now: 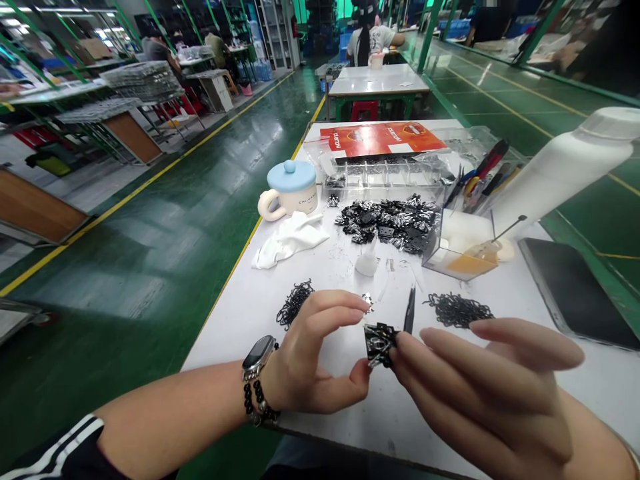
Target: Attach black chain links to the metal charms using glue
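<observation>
Just above the front of the table, a small black part with shiny metal pieces [380, 344] is pinched at its right edge by the fingertips of my right hand [480, 380]. My left hand [315, 360] curves around the part's left side, thumb and fingers apart. Its thumb tip is at the lower left corner; the index fingertip is above the part. A dark pointed tool, like tweezers [410, 311], shows behind the part; its lower end is hidden. Black hook-like pieces lie in a left pile [295, 303] and a right pile [457, 310].
Behind my hands are a small white bottle [367, 260], a heap of black parts [387, 223], a white cloth [290, 240] and a lidded mug [293, 190]. A clear tool holder [460, 257], a large white bottle [565, 163] and a dark tablet-like slab [580, 290] stand right.
</observation>
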### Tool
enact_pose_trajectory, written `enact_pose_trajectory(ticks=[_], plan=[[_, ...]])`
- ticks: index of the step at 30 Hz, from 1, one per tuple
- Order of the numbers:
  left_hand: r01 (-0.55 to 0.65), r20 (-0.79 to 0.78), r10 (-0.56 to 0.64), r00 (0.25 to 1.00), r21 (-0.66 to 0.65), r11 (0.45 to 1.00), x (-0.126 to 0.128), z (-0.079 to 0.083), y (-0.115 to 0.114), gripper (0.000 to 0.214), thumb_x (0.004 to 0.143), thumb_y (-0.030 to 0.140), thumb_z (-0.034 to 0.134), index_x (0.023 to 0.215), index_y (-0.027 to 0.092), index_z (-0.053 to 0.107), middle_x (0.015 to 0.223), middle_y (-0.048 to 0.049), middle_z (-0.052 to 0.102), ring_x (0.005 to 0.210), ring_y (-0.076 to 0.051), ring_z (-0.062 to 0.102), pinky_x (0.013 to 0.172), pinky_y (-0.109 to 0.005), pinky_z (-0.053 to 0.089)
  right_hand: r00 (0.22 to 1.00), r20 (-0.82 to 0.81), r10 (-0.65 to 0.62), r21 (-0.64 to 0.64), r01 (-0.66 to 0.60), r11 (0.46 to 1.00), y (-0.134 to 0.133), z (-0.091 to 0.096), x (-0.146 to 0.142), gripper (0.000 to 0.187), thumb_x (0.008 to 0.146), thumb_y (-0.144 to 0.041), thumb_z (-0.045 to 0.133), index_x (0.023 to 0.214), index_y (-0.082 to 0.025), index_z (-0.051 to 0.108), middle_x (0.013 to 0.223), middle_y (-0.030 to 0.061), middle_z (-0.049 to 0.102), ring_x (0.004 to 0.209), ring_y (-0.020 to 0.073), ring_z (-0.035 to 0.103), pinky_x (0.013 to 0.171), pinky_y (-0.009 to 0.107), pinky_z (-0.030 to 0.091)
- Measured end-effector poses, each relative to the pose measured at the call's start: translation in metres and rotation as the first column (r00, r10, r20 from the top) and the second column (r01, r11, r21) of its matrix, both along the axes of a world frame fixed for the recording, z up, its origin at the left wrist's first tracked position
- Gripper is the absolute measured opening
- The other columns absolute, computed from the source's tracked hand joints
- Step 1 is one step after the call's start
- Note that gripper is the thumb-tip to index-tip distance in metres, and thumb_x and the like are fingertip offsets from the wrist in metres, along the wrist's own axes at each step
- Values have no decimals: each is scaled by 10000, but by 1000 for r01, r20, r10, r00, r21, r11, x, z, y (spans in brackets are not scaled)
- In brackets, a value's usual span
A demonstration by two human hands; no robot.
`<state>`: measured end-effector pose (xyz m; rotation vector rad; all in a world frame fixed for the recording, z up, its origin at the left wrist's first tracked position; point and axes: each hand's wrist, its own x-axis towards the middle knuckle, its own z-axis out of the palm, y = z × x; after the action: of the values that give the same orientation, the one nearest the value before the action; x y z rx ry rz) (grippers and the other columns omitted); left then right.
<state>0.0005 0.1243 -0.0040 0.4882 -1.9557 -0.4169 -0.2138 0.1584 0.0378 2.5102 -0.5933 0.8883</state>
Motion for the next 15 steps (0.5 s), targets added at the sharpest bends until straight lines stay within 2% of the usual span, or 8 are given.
enact_pose_trajectory(ticks=[4,7,9,10,12,15], plan=[[-6,0,6,1000,20,1000,0,-1,1,649,633,78,648,1235,170,421,1093,-123,565,1001,-239,570,843,-406,540,999,-40,-16,-17,15,1000,2,-1,2,186,887,-187,498,823,-249,661,1037,-16,685,1011,139,520,748,370,372],[-7,-1,7,1000,34,999,0,-2,1,649,636,62,645,1235,173,420,1100,-120,559,1013,-241,560,857,-416,536,999,-9,-46,-5,46,999,-4,2,-2,150,881,-181,507,821,-227,636,1017,-5,688,963,159,544,756,384,360],[2,1,-2,1000,36,999,1,-3,1,650,634,47,646,1232,162,420,1102,-121,551,1026,-247,553,868,-427,532,989,-16,-148,42,148,988,-14,9,-14,88,849,-147,554,825,-212,608,943,2,695,904,181,569,776,400,346],[9,3,-9,1000,35,999,2,-3,1,653,632,38,648,1232,154,420,1106,-124,544,1035,-252,549,876,-433,529,974,-40,-224,87,227,970,-19,14,-24,68,835,-144,574,823,-208,592,892,4,693,867,192,576,777,408,337],[27,12,-27,1000,38,999,2,-4,0,655,628,15,647,1230,138,421,1118,-130,532,1056,-260,539,896,-444,520,915,-117,-387,214,404,889,-28,23,-49,37,844,-204,569,807,-208,570,788,12,661,783,205,567,751,414,318],[27,41,-29,999,58,998,3,-3,-1,629,642,-6,630,1220,140,430,1126,-132,528,1075,-265,533,909,-451,514,832,-145,-536,320,552,770,-28,30,-88,124,861,-318,549,807,-208,562,710,21,594,686,189,523,666,372,306]])
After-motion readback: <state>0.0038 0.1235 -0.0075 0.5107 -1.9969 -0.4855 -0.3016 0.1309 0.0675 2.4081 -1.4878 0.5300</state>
